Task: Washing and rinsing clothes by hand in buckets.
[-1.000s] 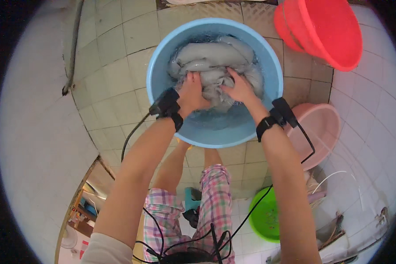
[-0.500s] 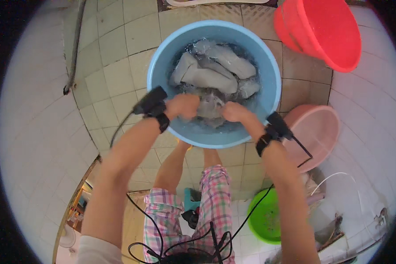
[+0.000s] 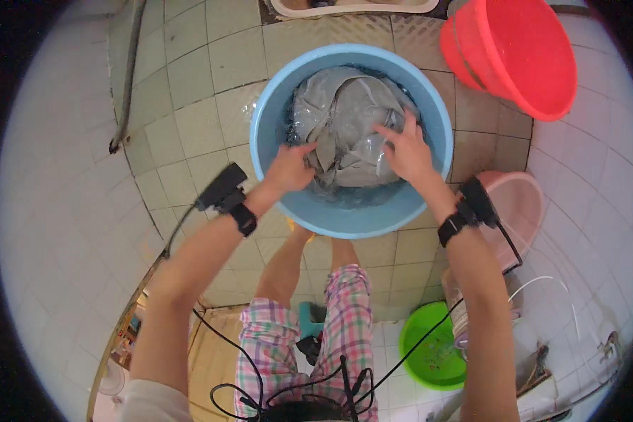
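Note:
A wet grey garment (image 3: 359,105) lies spread and crumpled in the water of a large light-blue basin (image 3: 261,112). My right hand (image 3: 409,151) is over the garment's right side, fingers spread and nothing gripped. At the left, my left hand (image 3: 292,167) reaches past the basin's near-left rim with a finger and thumb apart at the cloth's edge. Its other fingers are partly curled. Whether the fingertips press on the cloth I cannot make out.
At the far right stands a red bucket (image 3: 471,49), with a pink basin (image 3: 517,204) nearer. A green basin (image 3: 436,380) sits at the lower right. Black cables (image 3: 225,337) trail from my wrist devices. A grey pipe (image 3: 130,77) runs along the left wall.
My closed hands have moved apart and opened, letting go of the cloth. My right hand has gone farther right and away from me. The garment has turned from bunched folds to spread out.

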Demonstrator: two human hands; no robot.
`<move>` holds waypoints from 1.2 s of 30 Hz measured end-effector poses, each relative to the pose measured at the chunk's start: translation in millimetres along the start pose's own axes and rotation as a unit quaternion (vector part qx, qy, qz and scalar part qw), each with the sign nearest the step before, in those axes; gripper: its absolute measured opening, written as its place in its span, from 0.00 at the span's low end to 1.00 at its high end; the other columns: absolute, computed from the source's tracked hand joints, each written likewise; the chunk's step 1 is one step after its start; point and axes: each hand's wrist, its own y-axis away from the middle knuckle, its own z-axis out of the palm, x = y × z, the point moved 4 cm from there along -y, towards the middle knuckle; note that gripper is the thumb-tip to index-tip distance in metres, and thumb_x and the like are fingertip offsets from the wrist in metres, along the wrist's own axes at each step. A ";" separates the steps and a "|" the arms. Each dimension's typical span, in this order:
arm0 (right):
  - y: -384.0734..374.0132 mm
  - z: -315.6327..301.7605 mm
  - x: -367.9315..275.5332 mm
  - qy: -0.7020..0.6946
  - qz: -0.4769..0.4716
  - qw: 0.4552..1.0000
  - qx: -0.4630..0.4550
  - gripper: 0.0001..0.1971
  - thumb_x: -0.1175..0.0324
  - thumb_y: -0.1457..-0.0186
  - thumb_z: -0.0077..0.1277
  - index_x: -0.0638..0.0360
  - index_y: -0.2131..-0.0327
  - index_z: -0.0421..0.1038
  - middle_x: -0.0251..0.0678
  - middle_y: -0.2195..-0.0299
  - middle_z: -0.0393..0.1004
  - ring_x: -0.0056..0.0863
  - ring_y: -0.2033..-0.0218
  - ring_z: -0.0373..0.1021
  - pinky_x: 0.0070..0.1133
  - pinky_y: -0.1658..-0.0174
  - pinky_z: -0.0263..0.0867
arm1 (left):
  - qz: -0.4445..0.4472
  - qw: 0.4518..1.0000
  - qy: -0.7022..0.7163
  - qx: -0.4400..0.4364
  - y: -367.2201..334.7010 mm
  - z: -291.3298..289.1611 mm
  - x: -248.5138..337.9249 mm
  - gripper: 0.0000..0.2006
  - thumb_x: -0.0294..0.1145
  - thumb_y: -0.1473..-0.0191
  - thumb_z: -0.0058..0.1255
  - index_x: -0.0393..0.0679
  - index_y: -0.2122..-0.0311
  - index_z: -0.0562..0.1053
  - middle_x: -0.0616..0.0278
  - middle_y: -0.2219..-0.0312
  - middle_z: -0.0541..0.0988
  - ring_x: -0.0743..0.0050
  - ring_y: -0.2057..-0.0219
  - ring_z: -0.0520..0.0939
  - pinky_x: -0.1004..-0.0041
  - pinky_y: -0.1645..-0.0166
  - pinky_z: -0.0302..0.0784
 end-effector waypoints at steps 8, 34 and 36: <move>-33.5 56.5 38.9 -0.100 0.165 0.980 -0.041 0.34 0.58 0.67 0.55 0.45 0.51 0.55 0.54 0.50 0.51 0.49 0.58 0.62 0.32 0.55 0.60 | -0.190 0.980 0.054 -0.004 -36.6 50.0 -36.2 0.31 0.30 0.62 0.47 0.52 0.48 0.54 0.39 0.58 0.63 0.41 0.61 0.69 0.59 0.57 0.66; 117.6 -155.1 -19.2 -0.064 0.220 0.970 0.085 0.23 0.74 0.66 0.49 0.57 0.59 0.65 0.50 0.69 0.68 0.42 0.65 0.67 0.33 0.63 0.63 | 0.013 0.997 -0.053 0.051 35.1 -166.9 42.6 0.20 0.20 0.69 0.44 0.34 0.62 0.62 0.41 0.67 0.69 0.44 0.62 0.68 0.60 0.58 0.65; 139.7 -199.7 -37.2 -0.090 0.150 0.972 0.155 0.20 0.73 0.66 0.48 0.59 0.62 0.68 0.49 0.73 0.70 0.39 0.68 0.69 0.30 0.64 0.64 | 0.074 0.993 -0.064 0.073 53.5 -196.0 58.3 0.20 0.22 0.68 0.44 0.34 0.63 0.64 0.43 0.68 0.71 0.45 0.64 0.70 0.61 0.59 0.66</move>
